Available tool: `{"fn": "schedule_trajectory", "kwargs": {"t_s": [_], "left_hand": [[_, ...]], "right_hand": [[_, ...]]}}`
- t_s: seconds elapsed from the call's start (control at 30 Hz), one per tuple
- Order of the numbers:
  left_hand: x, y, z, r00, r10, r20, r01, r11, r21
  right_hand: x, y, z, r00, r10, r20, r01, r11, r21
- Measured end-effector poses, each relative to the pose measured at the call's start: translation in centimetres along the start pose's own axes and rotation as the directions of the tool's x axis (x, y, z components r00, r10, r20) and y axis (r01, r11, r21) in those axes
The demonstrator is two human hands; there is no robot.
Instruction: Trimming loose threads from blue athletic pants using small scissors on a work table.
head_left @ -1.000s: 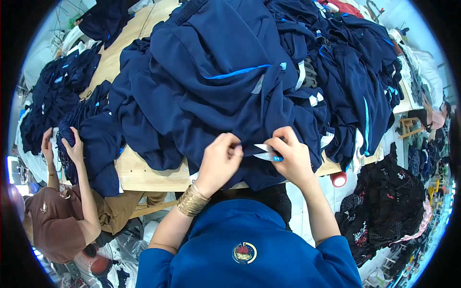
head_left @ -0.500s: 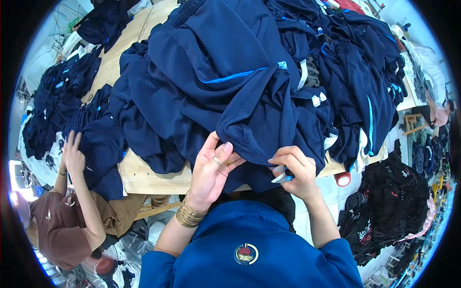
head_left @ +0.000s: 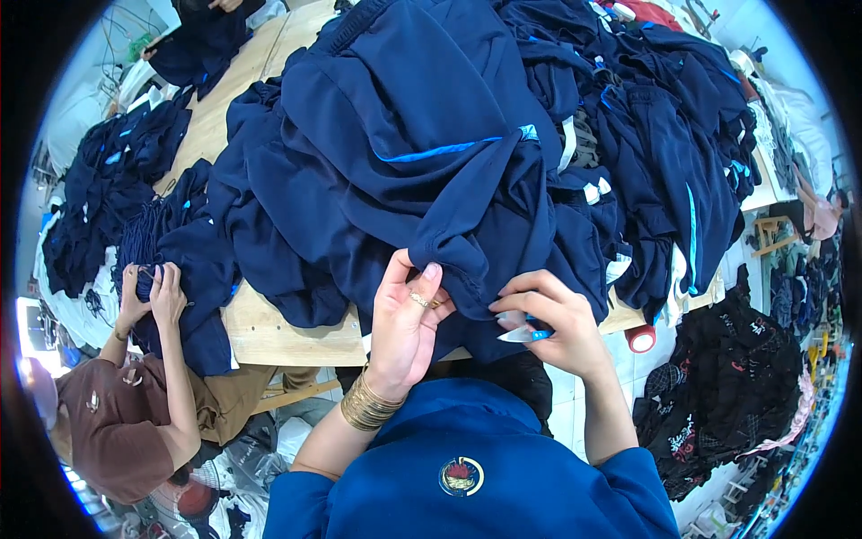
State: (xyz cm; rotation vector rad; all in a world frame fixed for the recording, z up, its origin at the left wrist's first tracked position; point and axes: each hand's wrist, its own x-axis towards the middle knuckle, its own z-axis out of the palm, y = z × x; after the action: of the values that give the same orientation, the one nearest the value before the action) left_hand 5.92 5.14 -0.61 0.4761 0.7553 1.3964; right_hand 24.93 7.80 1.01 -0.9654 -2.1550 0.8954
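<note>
Top: royal-blue short-sleeved shirt (head_left: 476,476), round red-and-gold embroidered badge (head_left: 461,476) on the chest.
Left wrist: stack of gold bangles (head_left: 366,406).
Left hand (head_left: 406,323): gold rings on the fingers.

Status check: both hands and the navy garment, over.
Left hand pinching navy garment hem. Right hand holding small snips at the same fold. Garment pile crowds the table.

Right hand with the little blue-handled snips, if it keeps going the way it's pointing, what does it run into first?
The right hand points its snips leftward, so it would probably first meet the navy garment fold, then the left hand gripping it. Depth is hard to judge.
</note>
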Motion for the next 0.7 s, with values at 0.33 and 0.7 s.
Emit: {"fn": "schedule_trajectory", "kwargs": {"t_s": [0.33, 0.7], "left_hand": [[-0.3, 0.0, 1.7, 0.999, 0.041, 0.015, -0.042, 0.995, 0.095], [0.7, -0.1, 1.0, 0.996, 0.067, 0.060, -0.081, 0.956, 0.283]], "right_hand": [[2.6, -1.3, 1.6, 0.907, 0.356, -0.227, -0.191, 0.824, 0.533], [3.5, -1.1, 1.1, 0.926, 0.279, -0.256, -0.194, 0.930, 0.312]]}}
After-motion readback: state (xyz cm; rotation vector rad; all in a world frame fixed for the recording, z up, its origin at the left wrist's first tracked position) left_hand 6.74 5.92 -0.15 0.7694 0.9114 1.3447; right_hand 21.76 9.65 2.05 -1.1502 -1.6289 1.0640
